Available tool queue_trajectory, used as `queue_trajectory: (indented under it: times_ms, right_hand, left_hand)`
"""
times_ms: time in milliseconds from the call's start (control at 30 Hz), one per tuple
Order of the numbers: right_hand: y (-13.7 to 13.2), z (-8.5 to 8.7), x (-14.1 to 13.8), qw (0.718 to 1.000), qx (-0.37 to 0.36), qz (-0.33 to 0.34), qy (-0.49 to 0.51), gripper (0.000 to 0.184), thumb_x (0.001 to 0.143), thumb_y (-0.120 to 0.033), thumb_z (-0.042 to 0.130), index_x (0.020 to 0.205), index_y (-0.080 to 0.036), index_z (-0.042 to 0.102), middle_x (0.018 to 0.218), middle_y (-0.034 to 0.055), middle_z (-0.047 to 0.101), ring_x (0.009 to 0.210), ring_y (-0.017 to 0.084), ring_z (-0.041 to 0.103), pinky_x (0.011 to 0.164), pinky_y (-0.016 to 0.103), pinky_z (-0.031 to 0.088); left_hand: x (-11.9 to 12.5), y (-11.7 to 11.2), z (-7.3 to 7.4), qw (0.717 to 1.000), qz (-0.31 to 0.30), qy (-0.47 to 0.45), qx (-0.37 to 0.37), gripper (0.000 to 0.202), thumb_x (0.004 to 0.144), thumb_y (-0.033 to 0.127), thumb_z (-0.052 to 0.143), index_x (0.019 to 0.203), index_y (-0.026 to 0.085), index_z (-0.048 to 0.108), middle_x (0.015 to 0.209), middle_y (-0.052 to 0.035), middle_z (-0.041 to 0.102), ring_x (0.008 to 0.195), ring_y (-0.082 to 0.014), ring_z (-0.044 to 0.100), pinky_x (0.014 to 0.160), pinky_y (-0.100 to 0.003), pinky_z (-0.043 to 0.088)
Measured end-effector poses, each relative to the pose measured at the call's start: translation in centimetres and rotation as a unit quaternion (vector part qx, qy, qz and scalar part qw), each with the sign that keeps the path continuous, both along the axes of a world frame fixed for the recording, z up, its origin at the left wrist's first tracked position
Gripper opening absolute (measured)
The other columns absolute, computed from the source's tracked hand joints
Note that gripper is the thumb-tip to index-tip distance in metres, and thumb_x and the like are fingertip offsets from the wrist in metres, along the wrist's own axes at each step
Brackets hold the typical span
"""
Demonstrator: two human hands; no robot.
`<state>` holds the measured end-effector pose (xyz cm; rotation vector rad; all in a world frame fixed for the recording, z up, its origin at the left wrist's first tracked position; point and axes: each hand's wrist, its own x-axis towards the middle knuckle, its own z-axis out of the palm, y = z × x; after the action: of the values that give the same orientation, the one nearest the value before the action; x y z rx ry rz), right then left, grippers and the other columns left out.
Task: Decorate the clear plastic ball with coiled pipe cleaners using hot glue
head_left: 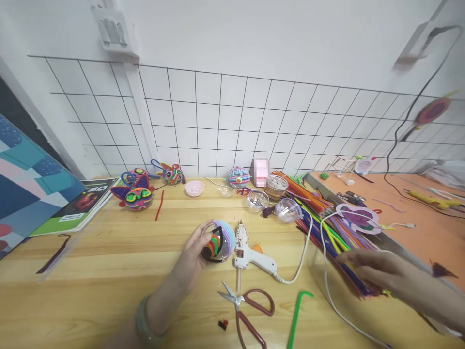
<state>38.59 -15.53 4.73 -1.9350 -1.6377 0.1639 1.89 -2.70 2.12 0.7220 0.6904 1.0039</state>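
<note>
My left hand is closed around a ball partly covered in pastel pipe cleaners. Black, orange and green pipe cleaner stripes show on its near side. Over at the right, my right hand is above a pile of colourful pipe cleaners, slightly blurred, fingers stretched out; whether it touches them is unclear. Beside the ball lies a white glue gun. Nearer to me are scissors with brown handles, their blades apart, and a bent green pipe cleaner.
Finished pipe cleaner balls stand at the back left near a magazine. Clear plastic half-shells and a pink dish sit at the back. The white cord loops across the right side. An orange table adjoins.
</note>
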Motion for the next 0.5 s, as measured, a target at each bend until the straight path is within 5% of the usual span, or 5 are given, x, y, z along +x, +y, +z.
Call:
queue_trajectory:
  times_ms: [67, 133, 300, 500]
  right_hand:
    - [-0.4, 0.6, -2.7, 0.983, -0.116, 0.090, 0.114, 0.031, 0.081, -0.048, 0.053, 0.079, -0.028, 0.077, 0.051, 0.0109, 0.065, 0.043, 0.022, 0.062, 0.040, 0.031, 0.053]
    - [-0.4, 1.1, -5.1, 0.972, -0.132, 0.125, 0.148, 0.034, 0.084, -0.048, 0.050, 0.093, -0.028, 0.076, 0.070, 0.0115, 0.073, 0.059, 0.025, 0.070, 0.053, 0.034, 0.060]
    - [-0.1, 1.4, -8.0, 0.985, -0.053, 0.160, -0.033, 0.021, 0.082, -0.038, 0.058, 0.092, -0.030, 0.075, 0.088, 0.0067, 0.076, 0.076, 0.028, 0.072, 0.063, 0.036, 0.061]
    - [0.9, 1.5, -8.4, 0.953, 0.074, 0.192, -0.222, 0.028, 0.088, -0.028, 0.048, 0.107, -0.029, 0.069, 0.104, 0.0111, 0.069, 0.089, 0.027, 0.066, 0.067, 0.037, 0.055]
  left_hand:
    - [0.0, 0.0, -0.1, 1.000, 0.003, -0.003, 0.002, 0.051, 0.073, 0.029, 0.067, 0.121, 0.019, 0.053, 0.109, -0.0081, 0.064, 0.093, -0.0226, 0.062, 0.068, -0.032, 0.054]
    - [-0.1, 0.0, -0.2, 1.000, 0.004, -0.005, 0.003, 0.049, 0.074, 0.028, 0.066, 0.121, 0.019, 0.053, 0.111, -0.0086, 0.063, 0.093, -0.0224, 0.061, 0.067, -0.032, 0.053]
    - [-0.3, 0.2, -0.4, 1.000, -0.003, -0.005, 0.003, 0.045, 0.078, 0.027, 0.063, 0.121, 0.019, 0.050, 0.112, -0.0090, 0.062, 0.091, -0.0212, 0.061, 0.067, -0.033, 0.054]
    - [-0.3, 0.4, -0.4, 1.000, 0.005, 0.001, -0.004, 0.046, 0.077, 0.027, 0.063, 0.120, 0.019, 0.050, 0.118, -0.0096, 0.060, 0.096, -0.0233, 0.060, 0.068, -0.033, 0.054]
